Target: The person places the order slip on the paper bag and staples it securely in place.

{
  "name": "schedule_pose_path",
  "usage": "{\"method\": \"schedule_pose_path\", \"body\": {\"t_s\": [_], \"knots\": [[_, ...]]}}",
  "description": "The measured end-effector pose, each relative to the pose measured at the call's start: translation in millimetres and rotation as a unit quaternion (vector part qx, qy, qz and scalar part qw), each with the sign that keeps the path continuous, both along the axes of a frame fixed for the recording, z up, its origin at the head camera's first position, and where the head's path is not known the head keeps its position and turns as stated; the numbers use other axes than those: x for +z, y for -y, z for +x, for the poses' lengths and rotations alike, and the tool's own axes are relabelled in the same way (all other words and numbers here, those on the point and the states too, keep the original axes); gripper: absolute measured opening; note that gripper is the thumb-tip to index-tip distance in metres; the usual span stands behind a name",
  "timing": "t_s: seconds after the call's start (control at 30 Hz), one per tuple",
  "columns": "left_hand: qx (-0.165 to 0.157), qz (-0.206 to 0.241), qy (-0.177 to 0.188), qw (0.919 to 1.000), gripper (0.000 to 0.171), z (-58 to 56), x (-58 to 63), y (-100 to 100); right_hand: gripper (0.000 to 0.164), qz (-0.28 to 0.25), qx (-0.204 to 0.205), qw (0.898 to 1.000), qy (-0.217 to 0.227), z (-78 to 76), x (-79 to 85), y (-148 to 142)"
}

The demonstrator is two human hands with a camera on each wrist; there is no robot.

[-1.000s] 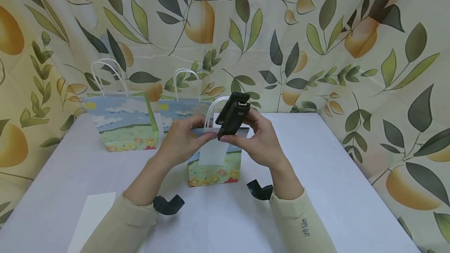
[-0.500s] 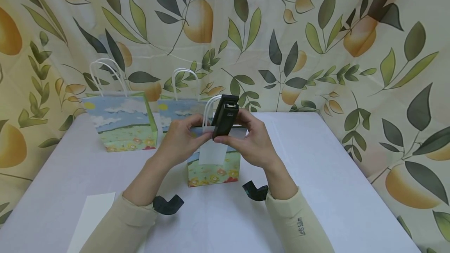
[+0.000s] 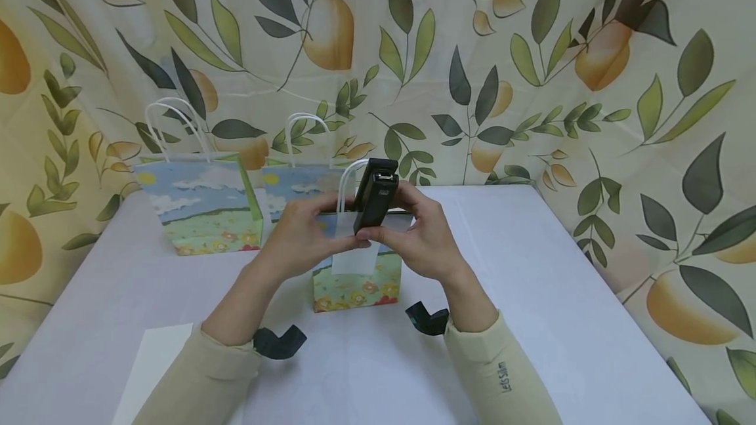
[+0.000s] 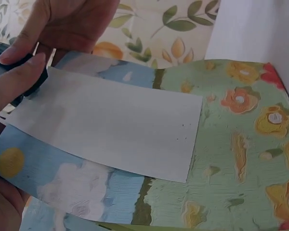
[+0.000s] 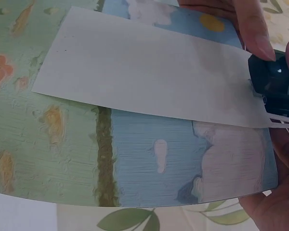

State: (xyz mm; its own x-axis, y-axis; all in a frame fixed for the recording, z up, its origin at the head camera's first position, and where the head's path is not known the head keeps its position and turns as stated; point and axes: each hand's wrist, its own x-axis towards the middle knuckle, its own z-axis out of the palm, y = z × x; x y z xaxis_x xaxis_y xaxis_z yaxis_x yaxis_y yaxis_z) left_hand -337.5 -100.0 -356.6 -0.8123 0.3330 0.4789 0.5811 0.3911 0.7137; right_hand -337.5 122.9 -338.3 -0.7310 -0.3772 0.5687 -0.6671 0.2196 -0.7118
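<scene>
A black stapler [image 3: 377, 195] stands nearly upright at the top edge of a small paper bag [image 3: 357, 290] printed with sky, meadow and flowers. Under its end lies a blank white card [image 3: 354, 262], flat over the bag's front panel. My left hand [image 3: 300, 235] has its thumb on the stapler's lower end and its fingers behind the bag's top. My right hand [image 3: 426, 236] grips the stapler from the other side. Both thumb tips meet there. In the right wrist view the stapler's dark end [image 5: 272, 89] overlaps the card's edge, beside the white handle.
Two matching paper bags stand behind, one at the far left [image 3: 207, 205] and one partly hidden by my left hand [image 3: 304, 179]. A white sheet [image 3: 156, 366] lies by my left sleeve on the white table [image 3: 531, 267]. A fruit-patterned cloth [image 3: 484, 25] hangs behind.
The stapler and my right hand have moved left along the bag's top edge, and the stapler looks more closed. My left thumb has shifted from the card onto the stapler's end.
</scene>
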Motion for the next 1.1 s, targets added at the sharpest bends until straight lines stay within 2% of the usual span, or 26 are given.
{"method": "schedule_pose_path", "body": {"t_s": [0.23, 0.4, 0.83, 0.93, 1.1], "knots": [[0.001, 0.024, -0.021, 0.9995, 0.049, -0.9, -1.9, -0.1, 0.063, -0.006, 0.005, 1.000, -0.005, -0.8, -0.7, 1.5], [-0.004, 0.042, -0.034, 0.9986, 0.043, -3.4, -6.5, -0.6, 0.061, -0.013, -0.005, 1.000, -0.008, -1.8, -2.6, 3.9], [-0.004, 0.058, -0.082, 0.9949, 0.038, -3.2, -10.6, -5.2, 0.051, -0.036, -0.019, 0.999, -0.020, -0.1, -6.6, 10.4], [-0.003, 0.052, -0.081, 0.9954, 0.039, -3.1, -10.3, -5.9, 0.052, -0.035, -0.024, 0.999, -0.021, -0.1, -6.2, 9.8], [0.001, 0.027, -0.059, 0.9979, 0.041, -0.8, -5.4, -3.3, 0.054, -0.023, -0.017, 0.999, -0.017, 0.1, -3.9, 6.9]]}}
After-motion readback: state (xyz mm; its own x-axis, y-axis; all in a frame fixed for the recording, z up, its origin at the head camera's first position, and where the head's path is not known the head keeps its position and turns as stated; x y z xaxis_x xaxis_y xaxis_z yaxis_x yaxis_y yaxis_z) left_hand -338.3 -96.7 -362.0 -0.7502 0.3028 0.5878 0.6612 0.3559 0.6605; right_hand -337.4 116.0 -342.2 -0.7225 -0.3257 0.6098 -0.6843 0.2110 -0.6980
